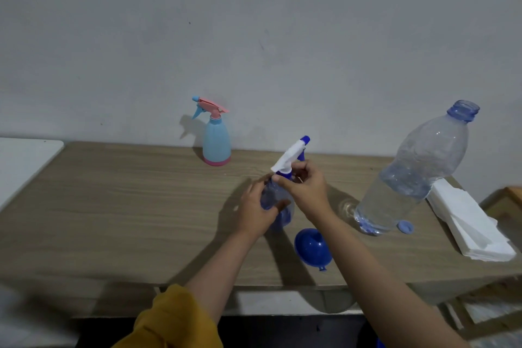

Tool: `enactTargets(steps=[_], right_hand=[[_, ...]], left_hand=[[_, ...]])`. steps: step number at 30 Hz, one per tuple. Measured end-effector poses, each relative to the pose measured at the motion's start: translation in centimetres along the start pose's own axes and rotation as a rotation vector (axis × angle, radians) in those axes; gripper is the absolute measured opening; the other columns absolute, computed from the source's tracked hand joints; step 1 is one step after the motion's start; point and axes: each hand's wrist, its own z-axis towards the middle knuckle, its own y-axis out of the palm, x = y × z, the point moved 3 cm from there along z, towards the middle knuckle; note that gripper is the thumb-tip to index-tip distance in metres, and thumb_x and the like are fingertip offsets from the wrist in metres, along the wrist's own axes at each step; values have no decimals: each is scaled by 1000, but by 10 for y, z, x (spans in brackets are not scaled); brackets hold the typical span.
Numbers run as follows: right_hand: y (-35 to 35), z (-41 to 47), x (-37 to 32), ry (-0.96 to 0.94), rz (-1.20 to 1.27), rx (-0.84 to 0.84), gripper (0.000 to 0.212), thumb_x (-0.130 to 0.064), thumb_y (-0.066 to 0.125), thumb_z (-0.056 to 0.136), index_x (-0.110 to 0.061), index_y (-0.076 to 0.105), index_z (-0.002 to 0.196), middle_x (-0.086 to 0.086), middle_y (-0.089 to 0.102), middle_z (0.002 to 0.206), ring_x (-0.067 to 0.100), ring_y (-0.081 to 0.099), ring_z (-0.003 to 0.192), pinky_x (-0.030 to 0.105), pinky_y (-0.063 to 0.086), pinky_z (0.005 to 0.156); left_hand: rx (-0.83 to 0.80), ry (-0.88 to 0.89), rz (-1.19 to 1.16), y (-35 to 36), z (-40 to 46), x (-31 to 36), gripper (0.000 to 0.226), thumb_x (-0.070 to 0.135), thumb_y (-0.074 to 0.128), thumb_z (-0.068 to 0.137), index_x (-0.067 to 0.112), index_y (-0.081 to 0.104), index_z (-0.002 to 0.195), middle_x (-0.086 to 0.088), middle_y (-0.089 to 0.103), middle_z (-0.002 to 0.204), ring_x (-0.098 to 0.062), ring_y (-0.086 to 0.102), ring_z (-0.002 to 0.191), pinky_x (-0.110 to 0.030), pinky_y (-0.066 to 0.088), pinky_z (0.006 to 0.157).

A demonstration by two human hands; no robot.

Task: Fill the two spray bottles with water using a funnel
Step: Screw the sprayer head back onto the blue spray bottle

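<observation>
A clear blue spray bottle (278, 210) stands at the table's middle. My left hand (258, 210) wraps its body. My right hand (306, 186) pinches the blue collar under its white and blue spray head (292, 155). A blue funnel (312, 248) lies on its side just in front of that bottle. A light blue spray bottle (216, 140) with a pink trigger and base stands at the back by the wall. A large clear water bottle (415, 175), uncapped and partly full, stands to the right, its blue cap (405, 226) lying at its foot.
A stack of white paper napkins (471, 223) lies at the table's right end. The wooden table (113, 206) meets a grey wall at the back. A white surface (22, 164) adjoins on the left. A wooden frame (505, 200) stands beyond the right edge.
</observation>
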Motion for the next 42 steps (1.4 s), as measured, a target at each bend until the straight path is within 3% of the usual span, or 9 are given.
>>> enactTargets(steps=[4, 8, 10, 15, 20, 24, 29, 35, 42], right_hand=[[1, -3, 0, -25, 22, -5, 22, -5, 74, 79, -14, 65, 97, 0, 70, 90, 5, 67, 82, 22, 54, 77], [4, -5, 5, 11, 81, 115, 35, -10, 83, 70, -5, 62, 97, 9, 70, 95, 20, 68, 90, 31, 56, 81], [7, -7, 6, -26, 74, 111, 34, -9, 81, 72, -9, 63, 102, 10, 70, 99, 21, 68, 93, 32, 56, 83], [11, -7, 8, -4, 74, 195, 30, -10, 84, 67, -17, 63, 88, 8, 70, 91, 22, 68, 87, 37, 57, 80], [13, -9, 10, -70, 65, 165, 32, -24, 77, 71, -12, 66, 99, 7, 70, 96, 22, 68, 94, 40, 56, 84], [12, -8, 9, 11, 106, 211, 28, -11, 83, 68, -21, 62, 84, 3, 69, 88, 18, 66, 85, 38, 56, 81], [6, -6, 7, -47, 56, 51, 22, -11, 73, 78, -12, 67, 99, 9, 71, 96, 26, 67, 94, 41, 56, 87], [13, -8, 9, 37, 97, 192, 32, -14, 85, 67, -19, 61, 88, 2, 69, 91, 15, 67, 86, 28, 55, 77], [12, -7, 8, -42, 21, 147, 17, -10, 76, 77, -18, 68, 90, 5, 72, 90, 21, 68, 89, 38, 57, 83]], left_hand=[[32, 17, -58, 2, 1, -3, 59, 24, 78, 74, 24, 52, 127, 8, 60, 118, -8, 56, 107, -3, 43, 74], [46, 16, -114, 7, 4, -11, 59, 23, 80, 70, 24, 54, 124, 4, 61, 118, -13, 57, 111, -33, 52, 92], [53, 19, -115, 9, 5, -13, 58, 22, 80, 70, 23, 55, 123, 3, 61, 118, -14, 57, 110, -38, 52, 93], [71, 60, -113, 11, 7, -17, 51, 16, 78, 72, 21, 57, 118, 3, 62, 112, -13, 59, 104, -39, 53, 88], [89, 77, -123, 14, 8, -20, 54, 18, 78, 72, 19, 57, 121, 2, 61, 113, -12, 59, 105, -36, 53, 89], [93, 86, -126, 14, 9, -20, 52, 12, 77, 71, 19, 57, 119, 2, 61, 111, -14, 58, 104, -41, 52, 89], [100, 84, -115, 12, 8, -17, 61, 19, 80, 70, 14, 55, 125, 1, 61, 118, -15, 57, 108, -35, 51, 92], [114, 84, -113, 13, 8, -19, 56, 20, 80, 70, 16, 56, 120, 1, 61, 112, -16, 57, 106, -40, 52, 89], [131, 112, -137, 13, 8, -17, 60, 13, 81, 70, 13, 56, 125, -3, 61, 116, -16, 58, 105, -29, 51, 89]])
